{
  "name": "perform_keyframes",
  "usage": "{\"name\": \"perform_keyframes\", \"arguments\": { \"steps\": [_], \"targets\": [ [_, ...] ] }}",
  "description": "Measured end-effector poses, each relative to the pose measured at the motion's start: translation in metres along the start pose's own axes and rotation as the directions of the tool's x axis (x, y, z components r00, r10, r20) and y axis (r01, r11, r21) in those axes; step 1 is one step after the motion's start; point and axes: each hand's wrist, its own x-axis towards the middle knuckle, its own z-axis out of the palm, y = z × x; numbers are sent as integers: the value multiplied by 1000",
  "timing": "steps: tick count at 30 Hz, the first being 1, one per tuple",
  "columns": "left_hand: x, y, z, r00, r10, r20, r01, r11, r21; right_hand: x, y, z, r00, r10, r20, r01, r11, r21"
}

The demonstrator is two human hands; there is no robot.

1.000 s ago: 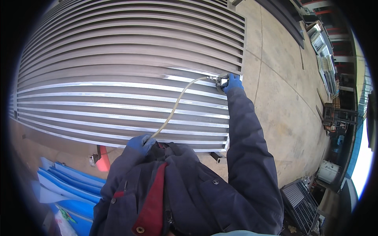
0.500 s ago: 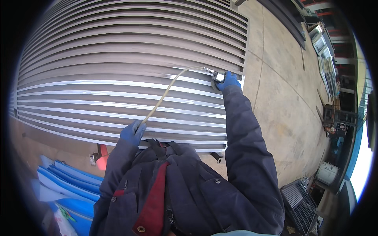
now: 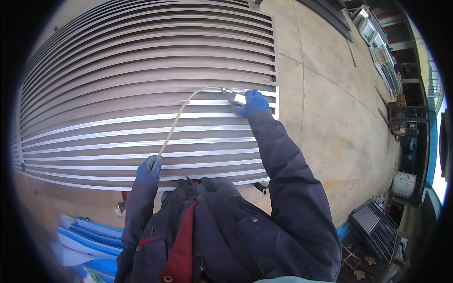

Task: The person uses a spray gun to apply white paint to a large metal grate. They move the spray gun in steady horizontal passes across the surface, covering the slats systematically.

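Note:
A long slatted metal panel lies before me. Its nearer slats are shiny and bright, while those farther off look dull grey-brown. My right hand, in a blue glove, is closed around a small air sander that rests on the slats by the panel's right edge. A pale yellowish air hose arcs from the sander's metal fitting back toward me. My left hand, also blue-gloved, grips this hose near the panel's front edge. The sander's underside is hidden.
Concrete floor runs along the panel's right side. Blue and white sheets are stacked at the lower left. A dark slatted rack stands at the lower right, and framed panels lean at the far right.
The sander and my right hand have moved left along the slats, away from the panel's right edge. My left hand still holds the hose. The whole view has shifted a little.

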Motion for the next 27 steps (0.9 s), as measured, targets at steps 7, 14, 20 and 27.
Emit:
{"name": "perform_keyframes", "arguments": {
  "steps": [7,14,20,27],
  "targets": [
    [20,65,43,964,261,60,-268,940,214,18,82,2,965,260,-33,-251,953,170],
    [27,25,5,989,-63,132,45,989,138,32,106,6,957,290,12,-287,942,174],
    [-7,-24,-3,999,-30,23,30,1000,5,37,108,14,972,236,-9,-228,948,221],
    [-61,77,-24,987,158,14,-155,977,-145,49,98,29,968,228,-101,-194,944,265]
  ]
}}
